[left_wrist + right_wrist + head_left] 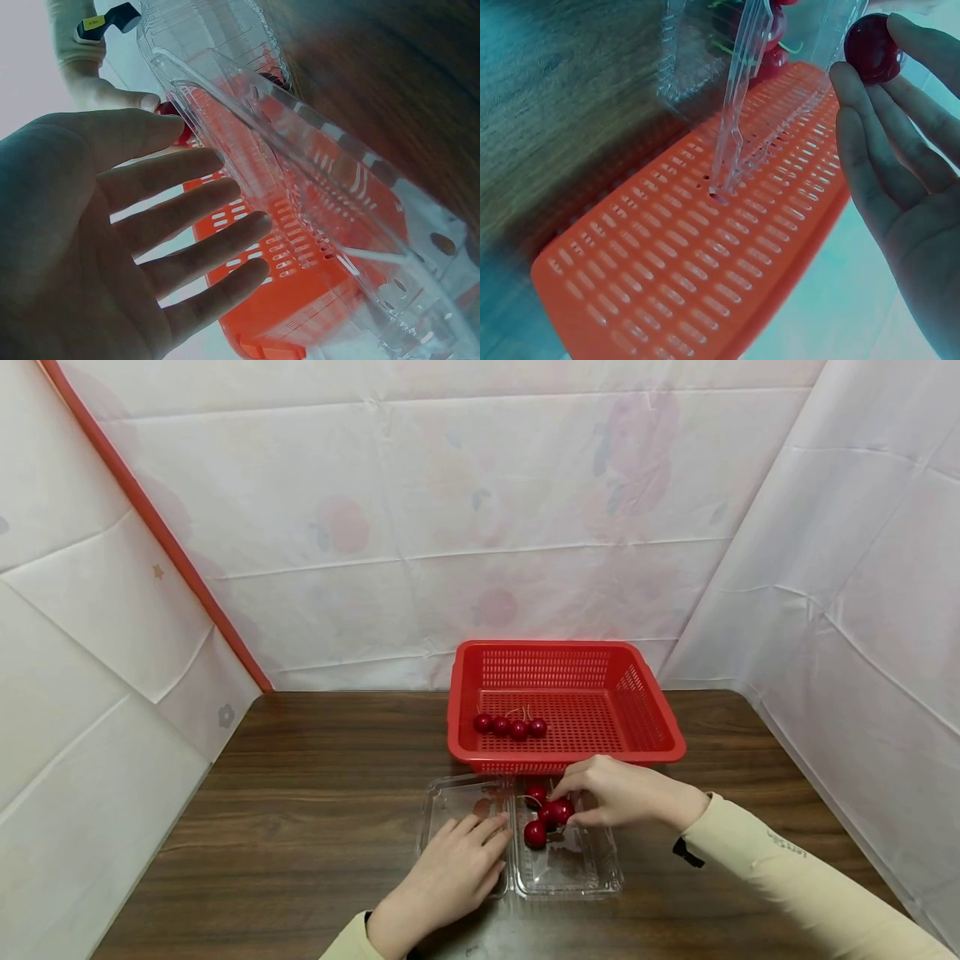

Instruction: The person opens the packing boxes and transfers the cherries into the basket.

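Observation:
A clear plastic clamshell box lies opened out, its right half holding several dark red cherries. Over that half, my right hand pinches one cherry between thumb and fingertips, as the right wrist view shows. My left hand is at the box's left half, palm down with fingers extended. Nothing sits in its grasp; in the left wrist view the fingers are straight and spread beside the clear plastic. Whether they press on it, I cannot tell.
Right behind the box stands a red perforated basket, with several stemmed cherries at its front left. Everything rests on a dark wooden table. White printed sheeting closes off the back and both sides.

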A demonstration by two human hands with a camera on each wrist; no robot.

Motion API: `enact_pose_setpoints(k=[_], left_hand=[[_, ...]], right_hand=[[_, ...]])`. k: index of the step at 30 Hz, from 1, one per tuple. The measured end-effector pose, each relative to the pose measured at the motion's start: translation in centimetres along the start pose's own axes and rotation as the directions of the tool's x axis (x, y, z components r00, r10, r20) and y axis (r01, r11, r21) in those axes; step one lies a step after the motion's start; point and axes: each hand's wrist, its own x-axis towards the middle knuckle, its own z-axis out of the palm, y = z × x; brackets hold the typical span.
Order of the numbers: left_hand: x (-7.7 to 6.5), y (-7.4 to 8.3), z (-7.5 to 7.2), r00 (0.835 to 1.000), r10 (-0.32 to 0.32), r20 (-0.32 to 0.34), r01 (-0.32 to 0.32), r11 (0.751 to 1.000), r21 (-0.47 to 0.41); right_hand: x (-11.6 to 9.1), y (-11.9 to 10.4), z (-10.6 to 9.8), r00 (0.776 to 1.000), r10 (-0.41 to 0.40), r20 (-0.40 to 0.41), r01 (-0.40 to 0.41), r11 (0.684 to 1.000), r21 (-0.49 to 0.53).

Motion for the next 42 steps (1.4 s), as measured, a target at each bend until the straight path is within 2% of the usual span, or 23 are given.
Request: enact_pose_setpoints(k=[3, 10, 17, 23, 31, 42], left_hand=[[0.0, 0.0, 0.0, 1.000, 0.001, 0.000, -0.001, 1.000, 0.000], [0.0, 0.0, -0.1, 1.000, 0.002, 0.004, -0.002, 1.000, -0.002], [0.1, 0.0, -0.1, 1.000, -0.001, 0.012, 0.001, 1.000, -0.004], [0.0, -0.1, 0.0, 1.000, 0.001, -0.002, -0.001, 1.000, -0.002], [0.0, 0.0, 0.0, 1.000, -0.001, 0.001, 0.001, 1.000, -0.004], [0.1, 0.0, 0.0, 1.000, -0.008, 0.011, 0.008, 1.000, -0.007]], right_hand=[[0.0, 0.0, -0.2, 1.000, -0.003, -0.005, 0.003, 1.000, -0.008], [-0.1, -0.1, -1.1, 0.998, 0.065, 0.005, -0.065, 0.998, 0.005], [0.0, 0.2, -2.2, 0.998, 0.056, -0.037, -0.057, 0.998, -0.039], [0.1, 0.4, -3.0, 0.996, 0.069, -0.054, -0.071, 0.997, -0.036], [0.4, 1.0, -3.5, 0.996, 0.028, -0.089, -0.036, 0.995, -0.092], [1.1, 2.6, -4.1, 0.992, 0.055, -0.116, -0.067, 0.993, -0.096]])
